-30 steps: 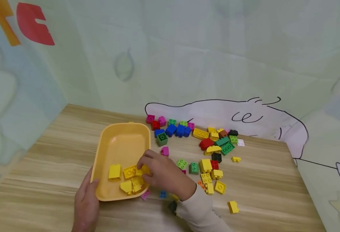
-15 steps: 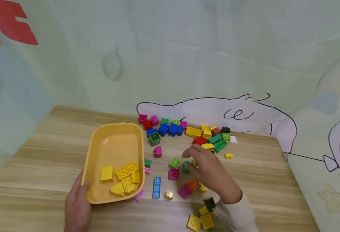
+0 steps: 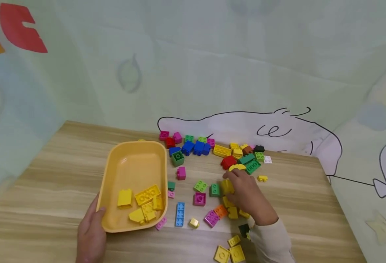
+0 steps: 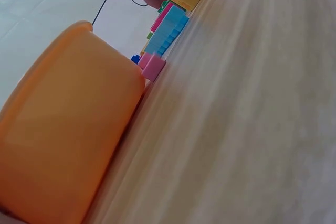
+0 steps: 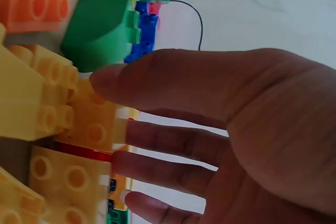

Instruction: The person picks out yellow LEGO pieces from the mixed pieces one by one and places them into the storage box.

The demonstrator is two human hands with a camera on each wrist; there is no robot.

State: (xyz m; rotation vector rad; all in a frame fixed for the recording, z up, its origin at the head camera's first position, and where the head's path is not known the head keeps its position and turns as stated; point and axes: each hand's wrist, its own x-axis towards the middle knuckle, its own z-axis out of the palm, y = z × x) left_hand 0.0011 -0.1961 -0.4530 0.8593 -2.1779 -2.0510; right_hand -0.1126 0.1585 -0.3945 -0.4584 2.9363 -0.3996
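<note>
My left hand [image 3: 92, 230] grips the near left corner of a yellow-orange plastic tray [image 3: 133, 160], thumb on the rim. Inside it several yellow toy bricks [image 3: 125, 198] lie toward the near end. To the right, my right hand [image 3: 248, 194] reaches down over a cluster of yellow bricks on the table. Its thumb and fingers pinch a large yellow brick [image 5: 97, 121], which is partly hidden by the hand in the head view. A green brick [image 5: 100, 32] stands right beside the thumb. The left wrist view shows the tray's outer wall [image 4: 68, 124].
Bricks of many colours lie along the table's back by the printed wall cloth [image 3: 193, 65], including blue ones [image 3: 198, 147]. A light blue brick [image 3: 180, 214] and a magenta brick [image 3: 199, 199] lie between tray and right hand. Yellow bricks [image 3: 222, 254] sit near the front.
My right hand has left the tray, where it was among the yellow bricks, and moved right to the large yellow brick on the table. The left hand keeps holding the tray.
</note>
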